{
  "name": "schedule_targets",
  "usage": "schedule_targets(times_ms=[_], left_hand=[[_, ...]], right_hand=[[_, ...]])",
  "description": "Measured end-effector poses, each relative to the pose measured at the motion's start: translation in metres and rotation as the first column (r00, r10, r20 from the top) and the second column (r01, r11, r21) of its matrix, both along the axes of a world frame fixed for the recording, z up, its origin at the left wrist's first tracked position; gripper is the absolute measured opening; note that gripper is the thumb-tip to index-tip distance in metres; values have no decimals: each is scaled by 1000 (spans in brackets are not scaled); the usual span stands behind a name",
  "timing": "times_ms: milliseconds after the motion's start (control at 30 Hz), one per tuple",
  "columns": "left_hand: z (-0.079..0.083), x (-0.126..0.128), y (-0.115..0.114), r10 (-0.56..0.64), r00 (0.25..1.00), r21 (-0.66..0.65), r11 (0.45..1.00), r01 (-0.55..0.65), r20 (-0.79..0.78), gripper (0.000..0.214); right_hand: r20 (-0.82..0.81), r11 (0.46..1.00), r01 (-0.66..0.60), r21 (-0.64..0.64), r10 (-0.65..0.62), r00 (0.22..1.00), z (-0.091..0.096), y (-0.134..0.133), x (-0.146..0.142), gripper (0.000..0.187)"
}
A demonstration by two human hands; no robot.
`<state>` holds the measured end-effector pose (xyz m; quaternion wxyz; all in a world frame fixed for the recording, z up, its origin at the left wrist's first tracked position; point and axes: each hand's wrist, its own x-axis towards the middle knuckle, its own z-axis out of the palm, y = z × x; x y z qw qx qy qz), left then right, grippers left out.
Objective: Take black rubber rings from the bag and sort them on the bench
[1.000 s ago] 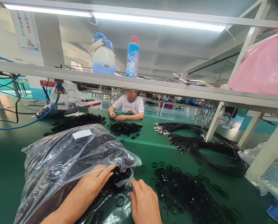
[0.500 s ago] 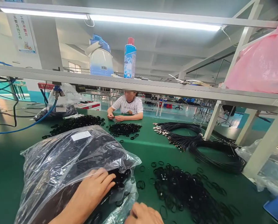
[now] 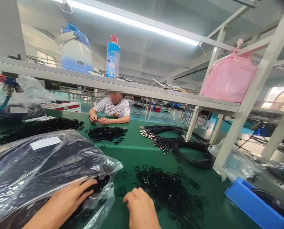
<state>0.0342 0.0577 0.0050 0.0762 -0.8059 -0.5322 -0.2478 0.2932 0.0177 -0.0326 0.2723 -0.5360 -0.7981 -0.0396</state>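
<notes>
A large clear plastic bag [image 3: 67,159] full of black rings lies on its side at the left, its open mouth facing right. My left hand [image 3: 63,200] reaches over the bag's mouth, fingers stretched out and slightly apart beside the black rings inside. Just right of the bag, my right hand [image 3: 142,206] is low over the table at the left edge of a loose pile of black rings [image 3: 165,187]. Its fingers are curled together and point away from me; anything under them is hidden. A few single rings lie between the bag and the pile.
Across the green table [image 3: 132,152] a person [image 3: 113,109] in a striped shirt handles something small behind a ring heap [image 3: 107,133]. Another heap [image 3: 48,125] lies farther left. Coiled black cables [image 3: 191,154] and a blue bin [image 3: 256,203] are right. A shelf [image 3: 137,89] crosses above.
The view has turned to the right, bringing the blue bin further in. My right hand has moved from beside the bag's edge forward to the ring pile. My left hand stays at the bag's mouth.
</notes>
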Motion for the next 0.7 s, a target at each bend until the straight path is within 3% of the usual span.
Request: schedule_targets(times_ms=[67, 200, 333, 467, 533, 600, 700], left_hand=[[12, -3, 0, -13, 998, -54, 998, 16, 54, 27], [27, -5, -4, 53, 999, -49, 997, -53, -12, 32], [20, -7, -6, 79, 993, -39, 996, -83, -92, 37], [13, -7, -7, 101, 983, -7, 995, -104, -152, 38], [12, -5, -7, 126, 971, 35, 992, -122, -202, 38], [12, -3, -6, 128, 962, 51, 992, -120, -240, 38], [11, 0, -6, 56, 971, 30, 998, -50, -234, 36]], right_hand=[[-12, 1000, 6, -21, -6, 1000, 7, 8, 0, 32], [-5, 995, -98, -37, 98, 995, 5, 22, -10, 41], [40, 994, -97, -45, 98, 994, -1, 24, -21, 30], [42, 997, -50, -60, 53, 998, 6, 15, -9, 32], [-38, 993, -69, -97, 65, 997, 13, 8, 1, 37], [-217, 977, -136, -166, 98, 971, 18, 3, 9, 43], [-492, 924, -249, -291, 79, 867, 21, 1, 13, 48]])
